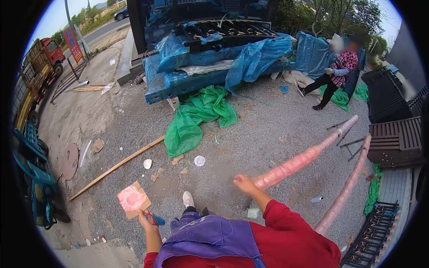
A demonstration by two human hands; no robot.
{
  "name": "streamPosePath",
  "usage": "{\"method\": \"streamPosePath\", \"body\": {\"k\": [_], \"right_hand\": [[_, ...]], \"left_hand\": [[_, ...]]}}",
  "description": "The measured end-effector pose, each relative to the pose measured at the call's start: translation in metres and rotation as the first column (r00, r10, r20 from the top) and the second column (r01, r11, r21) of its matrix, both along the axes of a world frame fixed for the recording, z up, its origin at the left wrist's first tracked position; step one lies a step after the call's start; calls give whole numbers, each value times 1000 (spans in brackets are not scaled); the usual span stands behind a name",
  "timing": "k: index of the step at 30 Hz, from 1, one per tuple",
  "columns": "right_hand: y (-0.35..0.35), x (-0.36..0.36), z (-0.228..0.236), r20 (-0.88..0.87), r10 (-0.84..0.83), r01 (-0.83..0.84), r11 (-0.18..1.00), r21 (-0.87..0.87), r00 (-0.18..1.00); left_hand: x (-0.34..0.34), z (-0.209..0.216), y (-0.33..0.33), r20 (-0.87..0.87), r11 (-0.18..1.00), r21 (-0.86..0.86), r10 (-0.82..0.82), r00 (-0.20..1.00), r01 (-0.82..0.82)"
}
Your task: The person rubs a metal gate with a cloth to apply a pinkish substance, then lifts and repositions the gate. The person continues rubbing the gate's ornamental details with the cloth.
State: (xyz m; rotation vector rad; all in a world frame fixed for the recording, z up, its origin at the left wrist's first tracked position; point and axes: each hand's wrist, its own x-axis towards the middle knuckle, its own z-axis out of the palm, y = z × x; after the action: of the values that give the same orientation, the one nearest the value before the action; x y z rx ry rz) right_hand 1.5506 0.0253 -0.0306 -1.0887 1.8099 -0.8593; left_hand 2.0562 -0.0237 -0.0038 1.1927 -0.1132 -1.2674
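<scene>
My left hand [150, 220] is closed on a square piece of brown cardboard [143, 204] with a pink patch [131, 199] across most of its face. A small blue tool [157, 220] sits in the same hand; its kind is hard to make out. My right hand [245, 184], slightly blurred, is closed beside the near part of a long pole wrapped in pink film [292, 164]. Whether it touches the pole or holds anything small does not show. A second pink-wrapped pole [344, 196] lies farther right; the far ends of both poles rest on thin metal stands.
A wooden strip [118, 167] and green sheeting [196, 118] lie on the gravel. Beyond stands a stack under blue plastic [187, 82]. Another person [339, 71] is at the far right, near dark metal panels [386, 96]. A teal vehicle [38, 178] stands at left; a small bottle [317, 199] lies between the poles.
</scene>
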Motion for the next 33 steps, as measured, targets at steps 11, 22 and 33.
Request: {"method": "streamPosePath", "body": {"k": [11, 22, 33], "right_hand": [[28, -35, -67, 9, -599, 478, 648, 593, 801], [-219, -195, -94, 84, -304, 187, 756, 627, 949], [-573, -284, 3, 60, -351, 344, 933, 107, 934]], "left_hand": [[-102, 60, -376, 1, 905, -182, -390, 921, 384], [-265, 84, -537, -44, 919, -129, -380, 924, 371], [-307, 71, -686, -56, 935, -62, -353, 934, 350]]}}
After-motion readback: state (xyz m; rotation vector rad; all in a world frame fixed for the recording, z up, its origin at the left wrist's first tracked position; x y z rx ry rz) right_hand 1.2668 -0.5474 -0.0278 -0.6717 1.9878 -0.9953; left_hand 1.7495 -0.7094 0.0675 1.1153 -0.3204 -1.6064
